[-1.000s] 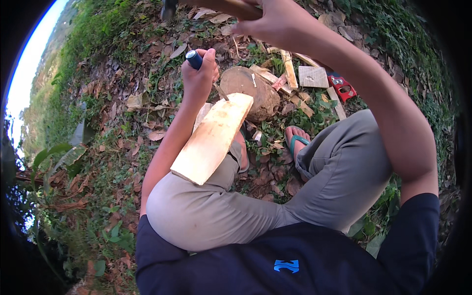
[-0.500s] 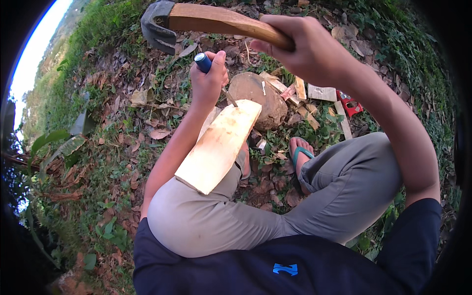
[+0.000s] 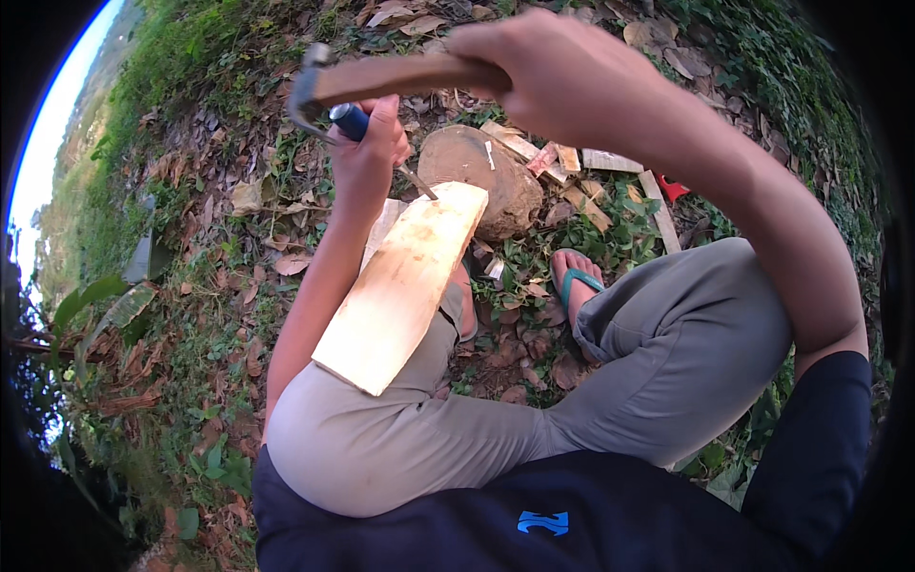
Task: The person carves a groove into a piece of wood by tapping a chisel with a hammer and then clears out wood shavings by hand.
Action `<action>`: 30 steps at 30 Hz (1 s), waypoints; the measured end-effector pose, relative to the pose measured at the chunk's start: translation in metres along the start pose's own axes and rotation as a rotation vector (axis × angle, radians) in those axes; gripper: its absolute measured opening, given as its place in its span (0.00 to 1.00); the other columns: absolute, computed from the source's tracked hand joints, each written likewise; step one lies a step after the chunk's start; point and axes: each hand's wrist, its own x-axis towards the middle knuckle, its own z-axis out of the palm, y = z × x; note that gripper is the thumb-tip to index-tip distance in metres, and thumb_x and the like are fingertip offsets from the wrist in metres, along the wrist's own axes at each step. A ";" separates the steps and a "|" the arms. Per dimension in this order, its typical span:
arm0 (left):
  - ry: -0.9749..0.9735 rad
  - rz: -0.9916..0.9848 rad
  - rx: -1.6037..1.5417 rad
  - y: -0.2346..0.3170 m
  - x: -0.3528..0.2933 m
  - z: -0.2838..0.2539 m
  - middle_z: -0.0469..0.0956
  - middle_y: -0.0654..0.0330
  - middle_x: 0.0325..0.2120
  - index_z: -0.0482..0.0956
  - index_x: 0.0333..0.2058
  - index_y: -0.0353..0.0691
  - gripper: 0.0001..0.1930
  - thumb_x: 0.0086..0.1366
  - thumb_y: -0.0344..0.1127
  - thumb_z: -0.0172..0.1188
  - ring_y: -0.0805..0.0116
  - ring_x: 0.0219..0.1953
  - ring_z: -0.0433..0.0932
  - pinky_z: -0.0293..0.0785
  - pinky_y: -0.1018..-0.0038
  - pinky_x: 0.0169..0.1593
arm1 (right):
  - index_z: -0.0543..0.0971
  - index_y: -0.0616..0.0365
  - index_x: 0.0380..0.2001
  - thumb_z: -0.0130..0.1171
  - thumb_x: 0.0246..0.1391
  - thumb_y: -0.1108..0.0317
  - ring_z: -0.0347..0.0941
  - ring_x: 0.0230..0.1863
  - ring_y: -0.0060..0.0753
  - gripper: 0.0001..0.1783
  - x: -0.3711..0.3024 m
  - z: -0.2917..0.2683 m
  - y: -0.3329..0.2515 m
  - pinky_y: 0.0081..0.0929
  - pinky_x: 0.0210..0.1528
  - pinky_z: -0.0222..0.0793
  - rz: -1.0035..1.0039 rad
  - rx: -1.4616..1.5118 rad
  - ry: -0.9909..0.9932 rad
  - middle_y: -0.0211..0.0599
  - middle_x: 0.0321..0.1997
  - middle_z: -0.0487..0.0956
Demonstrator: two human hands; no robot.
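In my left hand (image 3: 367, 153) is a chisel (image 3: 351, 121) with a blue handle, its fingers closed round it. The thin metal blade slants down to the far end of a pale wooden board (image 3: 405, 286). That board lies tilted, its near end on my left thigh and its far end by a round log stump (image 3: 472, 172). My right hand (image 3: 519, 62) grips the wooden handle of a claw hammer (image 3: 400, 78). The hammer head is close to the chisel's butt; whether they touch I cannot tell.
Beyond the stump lie several wood offcuts (image 3: 591, 205) and a red object (image 3: 673, 188), partly hidden by my right forearm. My sandalled foot (image 3: 577, 276) stands on leaf-strewn ground. Another pale wood piece (image 3: 381, 232) shows behind the board. Green plants (image 3: 105, 296) grow at the left.
The hammer has come down and nearer the chisel, my right hand moving left with it. In the picture, the board, chisel and left hand sit slightly further left.
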 end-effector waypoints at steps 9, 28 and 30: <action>0.015 0.029 -0.019 -0.006 -0.005 -0.009 0.63 0.69 0.16 0.67 0.31 0.42 0.11 0.72 0.35 0.58 0.80 0.16 0.61 0.60 0.77 0.23 | 0.78 0.52 0.45 0.58 0.49 0.77 0.79 0.33 0.52 0.18 -0.009 0.003 0.007 0.46 0.35 0.70 0.006 0.047 0.048 0.49 0.29 0.79; 0.008 0.023 -0.057 -0.005 -0.014 -0.015 0.60 0.72 0.15 0.70 0.31 0.42 0.09 0.72 0.35 0.56 0.81 0.18 0.60 0.60 0.78 0.26 | 0.78 0.56 0.41 0.55 0.47 0.81 0.78 0.33 0.55 0.17 -0.015 0.007 0.002 0.46 0.36 0.70 -0.144 0.177 0.122 0.50 0.29 0.79; -0.015 0.042 -0.076 -0.006 -0.010 -0.017 0.60 0.72 0.16 0.70 0.30 0.42 0.10 0.71 0.36 0.58 0.80 0.18 0.60 0.60 0.78 0.26 | 0.78 0.56 0.41 0.55 0.47 0.80 0.78 0.33 0.55 0.16 -0.013 0.004 -0.003 0.47 0.36 0.70 -0.116 0.273 0.147 0.50 0.28 0.79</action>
